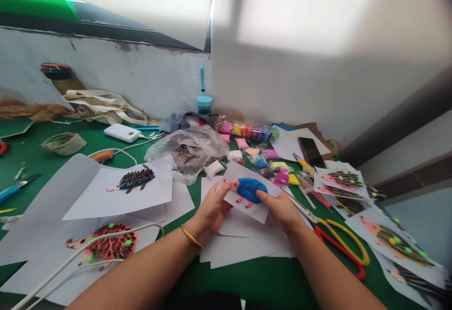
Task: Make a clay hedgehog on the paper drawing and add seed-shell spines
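Between my two hands is a small white paper card (247,212) bearing a clay hedgehog (251,190) with a blue body, pink head and pink feet. My left hand (213,208) pinches the card's left side, its thumb near the hedgehog's snout. At the right edge my right hand (283,209) grips the same card, thumb on the blue clay. Beneath it lie loose white sheets (243,248). To the left, a paper holds a hedgehog covered in sunflower seeds (136,177). Nearer me is an orange seed hedgehog (112,241) with green dots.
A plastic bag of sunflower seeds (187,154) stands behind the papers, beside several coloured clay packets (261,161). Scissors (339,244) with red and yellow handles lie right of my hand. Finished hedgehog cards (395,241) pile up far right. A white cable (81,248) crosses the left papers.
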{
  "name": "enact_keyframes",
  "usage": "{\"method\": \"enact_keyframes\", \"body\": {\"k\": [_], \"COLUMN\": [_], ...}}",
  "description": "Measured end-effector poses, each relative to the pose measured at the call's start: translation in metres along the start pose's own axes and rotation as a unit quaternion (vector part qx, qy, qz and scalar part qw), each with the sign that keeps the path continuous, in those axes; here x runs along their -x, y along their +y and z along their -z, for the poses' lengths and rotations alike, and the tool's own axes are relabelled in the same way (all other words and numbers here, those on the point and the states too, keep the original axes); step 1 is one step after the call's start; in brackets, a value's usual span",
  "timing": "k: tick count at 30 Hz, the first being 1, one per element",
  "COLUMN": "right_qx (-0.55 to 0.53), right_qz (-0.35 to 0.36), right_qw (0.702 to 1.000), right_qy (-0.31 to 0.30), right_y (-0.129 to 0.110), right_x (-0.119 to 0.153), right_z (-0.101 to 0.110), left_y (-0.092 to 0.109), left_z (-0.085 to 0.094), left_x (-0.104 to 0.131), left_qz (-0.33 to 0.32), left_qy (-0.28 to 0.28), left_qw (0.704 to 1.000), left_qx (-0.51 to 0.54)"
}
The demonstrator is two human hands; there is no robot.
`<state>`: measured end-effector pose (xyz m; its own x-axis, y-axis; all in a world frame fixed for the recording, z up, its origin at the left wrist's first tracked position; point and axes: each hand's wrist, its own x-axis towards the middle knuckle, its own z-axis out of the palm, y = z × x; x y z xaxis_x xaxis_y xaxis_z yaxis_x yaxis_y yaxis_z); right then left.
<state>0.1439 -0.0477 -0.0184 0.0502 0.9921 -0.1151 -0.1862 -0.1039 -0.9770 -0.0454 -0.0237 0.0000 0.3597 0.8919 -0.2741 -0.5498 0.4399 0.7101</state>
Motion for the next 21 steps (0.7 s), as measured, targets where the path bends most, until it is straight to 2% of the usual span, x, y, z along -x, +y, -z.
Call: {"method": "enact_keyframes", "body": {"k": [2,4,7,12,17,21], "right_qx": [0.011,0.030,0.066,0.083,0.056,0.045], "right_qz": [-0.012,-0.020,-0.037,-0.053,-0.046,-0.035], "right_qw": [1.000,0.998,0.992,0.988,0.990,0.993], "right_qy": [-0.014,-0.044,-0.103,-0.116,-0.122,-0.104], "right_y": [-0.004,-0.007,-0.011,-0.011,-0.008,-0.005], "right_x": [-0.001,-0.002,-0.002,-0.001,-0.002,-0.001], "right_z": [0.007,0.012,0.016,0.015,0.015,0.009], "left_y": [0.007,0.012,0.014,0.006,0.002,0.002], "left_z": [0.002,0.004,0.007,0.010,0.009,0.005], "left_x": [-0.004,-0.006,-0.007,-0.005,-0.004,0.000], "left_qz": [0.018,0.058,0.080,0.026,-0.022,-0.044], "left_qy": [0.015,-0.001,-0.011,0.004,0.037,0.030], "left_qw": [0.999,0.998,0.996,0.980,0.971,0.968], "left_qx": [0.023,0.030,-0.031,-0.196,-0.234,-0.247]}}
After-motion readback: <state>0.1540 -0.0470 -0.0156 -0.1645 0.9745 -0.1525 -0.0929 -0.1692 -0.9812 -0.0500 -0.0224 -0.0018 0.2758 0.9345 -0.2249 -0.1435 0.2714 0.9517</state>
